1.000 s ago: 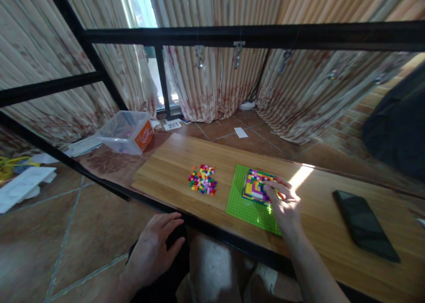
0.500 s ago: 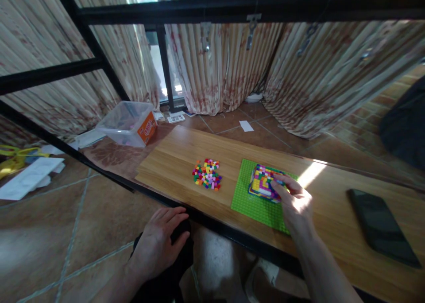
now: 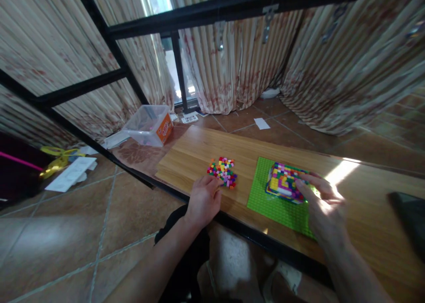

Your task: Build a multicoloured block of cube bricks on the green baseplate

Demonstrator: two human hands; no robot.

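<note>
A pile of small coloured bricks (image 3: pixel 222 172) lies on the wooden table (image 3: pixel 206 148). My left hand (image 3: pixel 203 200) rests at the table's near edge, its fingertips reaching the pile's near side; the fingers are curled and partly hidden. To the right, a green baseplate (image 3: pixel 265 201) carries a square multicoloured brick block (image 3: pixel 283 182). My right hand (image 3: pixel 323 205) lies on the baseplate with fingers spread, touching the block's right side. It holds nothing that I can see.
A dark phone (image 3: pixel 410 219) lies at the table's right edge. On the tiled floor behind stand a clear plastic box with an orange label (image 3: pixel 148 125) and scattered papers (image 3: pixel 71 173). Black frame bars (image 3: pixel 232 8) and curtains close off the back.
My left hand has risen from my lap to the table edge by the brick pile. The view has swung left and down. My right hand stays at the block.
</note>
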